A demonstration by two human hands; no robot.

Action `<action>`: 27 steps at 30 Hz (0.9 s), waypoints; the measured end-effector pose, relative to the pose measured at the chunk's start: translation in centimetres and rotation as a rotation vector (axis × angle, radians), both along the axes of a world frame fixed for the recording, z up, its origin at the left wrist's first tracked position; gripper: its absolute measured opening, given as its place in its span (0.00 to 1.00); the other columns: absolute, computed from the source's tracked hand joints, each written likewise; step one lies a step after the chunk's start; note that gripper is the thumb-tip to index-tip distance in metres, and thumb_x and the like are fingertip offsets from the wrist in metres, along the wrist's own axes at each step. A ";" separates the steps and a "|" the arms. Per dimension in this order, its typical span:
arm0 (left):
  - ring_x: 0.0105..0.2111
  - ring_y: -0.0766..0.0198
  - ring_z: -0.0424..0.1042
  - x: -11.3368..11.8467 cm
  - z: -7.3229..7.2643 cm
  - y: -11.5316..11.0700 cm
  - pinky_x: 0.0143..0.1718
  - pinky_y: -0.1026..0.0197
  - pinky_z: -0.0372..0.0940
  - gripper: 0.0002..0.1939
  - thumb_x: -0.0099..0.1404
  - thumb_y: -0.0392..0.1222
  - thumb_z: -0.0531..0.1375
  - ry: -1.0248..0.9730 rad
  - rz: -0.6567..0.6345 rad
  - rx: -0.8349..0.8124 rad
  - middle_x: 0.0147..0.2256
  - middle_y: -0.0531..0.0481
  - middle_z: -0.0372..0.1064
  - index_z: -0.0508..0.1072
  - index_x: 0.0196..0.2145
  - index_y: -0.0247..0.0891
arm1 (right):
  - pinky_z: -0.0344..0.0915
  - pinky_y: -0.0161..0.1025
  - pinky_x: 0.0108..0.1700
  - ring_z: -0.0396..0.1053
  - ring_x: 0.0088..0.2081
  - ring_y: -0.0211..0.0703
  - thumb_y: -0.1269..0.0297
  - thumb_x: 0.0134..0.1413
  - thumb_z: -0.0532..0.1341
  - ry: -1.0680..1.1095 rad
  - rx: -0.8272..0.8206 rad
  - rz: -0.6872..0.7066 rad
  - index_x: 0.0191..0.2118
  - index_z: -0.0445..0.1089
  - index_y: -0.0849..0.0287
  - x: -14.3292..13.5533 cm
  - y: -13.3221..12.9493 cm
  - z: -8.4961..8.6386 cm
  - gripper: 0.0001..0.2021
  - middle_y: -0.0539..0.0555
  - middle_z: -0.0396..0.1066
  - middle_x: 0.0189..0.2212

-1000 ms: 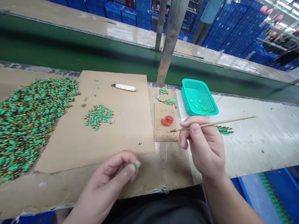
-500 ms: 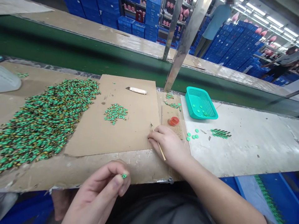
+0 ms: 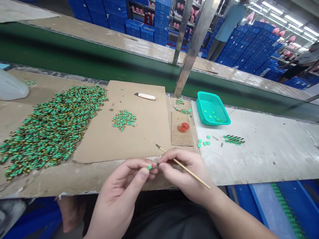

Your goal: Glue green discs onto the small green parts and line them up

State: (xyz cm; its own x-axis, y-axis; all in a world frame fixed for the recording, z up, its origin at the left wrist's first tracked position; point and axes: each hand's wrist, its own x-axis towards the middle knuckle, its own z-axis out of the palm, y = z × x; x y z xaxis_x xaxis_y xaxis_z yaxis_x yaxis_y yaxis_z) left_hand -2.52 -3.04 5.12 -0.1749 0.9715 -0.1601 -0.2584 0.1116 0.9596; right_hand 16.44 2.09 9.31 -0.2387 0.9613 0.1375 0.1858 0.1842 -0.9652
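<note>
My left hand (image 3: 124, 189) pinches a small green piece (image 3: 149, 167) between thumb and fingertips above the table's front edge. Close beside it, my right hand (image 3: 188, 172) is closed around a thin wooden brush (image 3: 191, 173), its dark tip pointing up and left. The right thumb and fingertip also meet at a tiny dark part (image 3: 158, 164) near the green piece. Behind the hands lies a cardboard sheet (image 3: 142, 142) with a small cluster of green pieces (image 3: 124, 119). An orange-red cup (image 3: 184, 127) stands on a brown board (image 3: 182, 138) beyond my right hand.
A large green-and-black heap (image 3: 57, 122) covers the left. A white-handled knife (image 3: 147, 96) lies on the cardboard. To the right are a teal basket (image 3: 213, 109), loose green discs (image 3: 205, 143) and a row of green pieces (image 3: 233, 140). A metal post (image 3: 193, 53) rises behind; people stand farther back.
My left hand has moved up and right with the green piece. My right hand has shifted down and right with the brush, and the fingertips of both hands have come together.
</note>
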 end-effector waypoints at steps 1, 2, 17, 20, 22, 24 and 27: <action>0.40 0.60 0.85 0.3 0.1 0.0 0.48 0.64 0.84 0.21 0.67 0.64 0.79 0.004 -0.004 0.002 0.41 0.47 0.86 0.86 0.39 0.43 | 0.79 0.34 0.38 0.86 0.35 0.41 0.70 0.61 0.73 0.024 -0.016 -0.019 0.37 0.87 0.54 0.1 -0.2 -0.1 0.04 0.51 0.88 0.33; 0.40 0.60 0.85 0.6 0.2 0.0 0.48 0.64 0.84 0.22 0.67 0.64 0.79 0.006 -0.010 0.002 0.40 0.48 0.85 0.86 0.38 0.44 | 0.80 0.34 0.39 0.87 0.35 0.42 0.69 0.61 0.74 0.049 -0.032 -0.035 0.37 0.87 0.54 0.2 -0.3 -0.1 0.04 0.51 0.88 0.33; 0.42 0.59 0.85 2.4 1.5 -0.2 0.48 0.63 0.84 0.21 0.67 0.63 0.79 -0.003 -0.061 -0.023 0.43 0.46 0.85 0.86 0.38 0.42 | 0.82 0.35 0.38 0.87 0.34 0.42 0.70 0.62 0.74 0.025 0.013 -0.065 0.40 0.86 0.53 2.6 -1.3 0.1 0.04 0.51 0.89 0.35; 0.43 0.57 0.85 2.4 1.5 -0.3 0.49 0.60 0.85 0.22 0.67 0.64 0.79 -0.012 -0.085 -0.043 0.43 0.45 0.85 0.86 0.39 0.42 | 0.81 0.36 0.40 0.85 0.34 0.42 0.71 0.63 0.72 -0.059 0.127 -0.051 0.39 0.84 0.53 3.2 -1.2 0.3 0.05 0.51 0.87 0.34; 0.43 0.56 0.84 2.2 1.6 -0.4 0.49 0.59 0.84 0.22 0.67 0.64 0.79 -0.006 -0.110 -0.061 0.42 0.45 0.85 0.86 0.40 0.43 | 0.81 0.37 0.41 0.84 0.35 0.42 0.73 0.63 0.72 -0.101 0.233 -0.034 0.39 0.82 0.53 3.7 -1.0 0.5 0.06 0.50 0.85 0.33; 0.37 0.60 0.81 2.1 1.9 -0.5 0.44 0.63 0.83 0.22 0.68 0.65 0.78 0.021 -0.145 -0.062 0.36 0.47 0.82 0.86 0.38 0.43 | 0.81 0.37 0.42 0.82 0.35 0.41 0.74 0.64 0.71 -0.104 0.323 0.002 0.40 0.80 0.52 4.2 -0.8 0.8 0.07 0.49 0.83 0.33; 0.27 0.67 0.70 1.9 2.5 -0.4 0.31 0.69 0.74 0.24 0.68 0.67 0.77 0.063 -0.218 -0.053 0.26 0.51 0.72 0.85 0.34 0.42 | 0.81 0.37 0.43 0.82 0.36 0.41 0.75 0.67 0.71 -0.084 0.436 0.087 0.42 0.78 0.52 4.9 -0.5 1.3 0.08 0.49 0.83 0.35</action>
State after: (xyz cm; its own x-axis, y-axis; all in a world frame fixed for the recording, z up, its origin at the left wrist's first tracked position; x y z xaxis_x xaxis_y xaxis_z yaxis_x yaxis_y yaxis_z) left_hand -0.60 -3.48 7.64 0.0266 0.9780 -0.2069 -0.1623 0.2084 0.9645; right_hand 21.34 1.56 10.62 -0.3432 0.7940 0.5018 0.2259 0.5883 -0.7764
